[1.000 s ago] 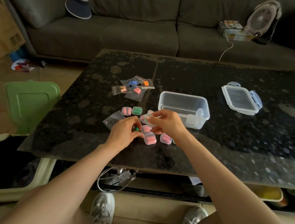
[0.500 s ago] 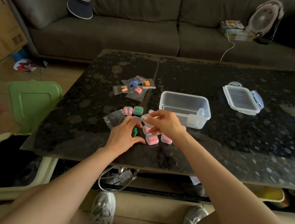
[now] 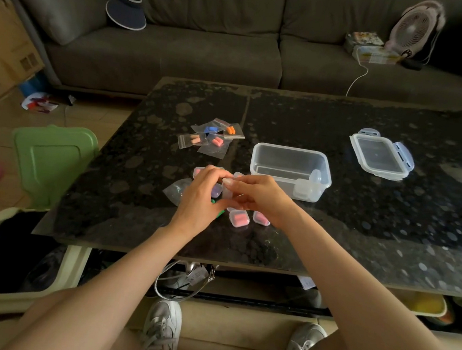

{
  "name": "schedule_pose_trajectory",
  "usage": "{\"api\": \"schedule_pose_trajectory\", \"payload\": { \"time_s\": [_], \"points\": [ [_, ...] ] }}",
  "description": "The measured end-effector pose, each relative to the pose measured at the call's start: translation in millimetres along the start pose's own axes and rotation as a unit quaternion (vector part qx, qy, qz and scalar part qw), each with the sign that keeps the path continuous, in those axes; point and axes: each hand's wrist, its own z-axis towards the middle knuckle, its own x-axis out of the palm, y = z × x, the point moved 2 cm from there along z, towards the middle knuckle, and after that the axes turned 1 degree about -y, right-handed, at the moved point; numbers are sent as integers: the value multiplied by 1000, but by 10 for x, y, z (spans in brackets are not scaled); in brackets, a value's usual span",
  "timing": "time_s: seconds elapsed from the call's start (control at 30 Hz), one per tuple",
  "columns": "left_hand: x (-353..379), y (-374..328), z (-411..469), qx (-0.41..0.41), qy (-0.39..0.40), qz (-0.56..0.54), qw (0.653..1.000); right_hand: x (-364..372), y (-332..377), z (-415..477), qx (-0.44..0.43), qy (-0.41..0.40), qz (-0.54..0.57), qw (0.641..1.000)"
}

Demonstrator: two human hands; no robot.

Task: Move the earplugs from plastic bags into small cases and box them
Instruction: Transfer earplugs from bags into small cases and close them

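A green lid (image 3: 53,160) lies off the surface's (image 3: 389,236) left edge. On the surface, far left of the cluster, a flat clear bag (image 3: 173,194) lies partly under the left grip (image 3: 199,200). Beyond it, four bags (image 3: 213,138) with blue, orange and pink earplugs lie in a loose heap.

The left grip is curled, its fingers and thumb pinched onto a clear case (image 3: 226,193) held just above the surface. A green earplug (image 3: 221,213) shows below its thumb; whether it is held or lying there cannot be told. A purple case (image 3: 217,190) peeks between the fingers, and a pink one (image 3: 198,171) shows behind the knuckles.

The right grip (image 3: 259,196) is clamped on the same clear case from the other side, thumb on top, fingers curled beneath. Two closed pink cases (image 3: 238,219) lie on the surface just under both wrists.

Right of the grips stands the open box (image 3: 292,156), with a clear case (image 3: 306,187) in its near right corner. Well apart, farther right, its lid (image 3: 380,168) lies flat, clips spread.
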Motion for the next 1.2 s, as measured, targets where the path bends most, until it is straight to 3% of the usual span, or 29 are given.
{"api": "schedule_pose_trajectory", "payload": {
  "time_s": [0.27,0.5,0.73,0.9,1.03,1.2],
  "points": [
    [-38,-34,28,-76,3,-35,996,30,-44,18,33,40,87,995],
    [-19,-80,12,-65,8,-12,998,41,-29,-47,58,46,133,988],
    [-22,-62,21,-39,11,-19,999,28,-2,-35,55,5,81,995],
    [-17,-4,13,-38,0,2,999,32,38,-37,35,-44,-29,998],
    [1,3,37,-26,0,9,1000,-9,53,-48,19,-53,-30,998],
    [-25,83,77,-70,39,42,996,-117,50,-6,-7,-83,-73,994]
  ]
}}
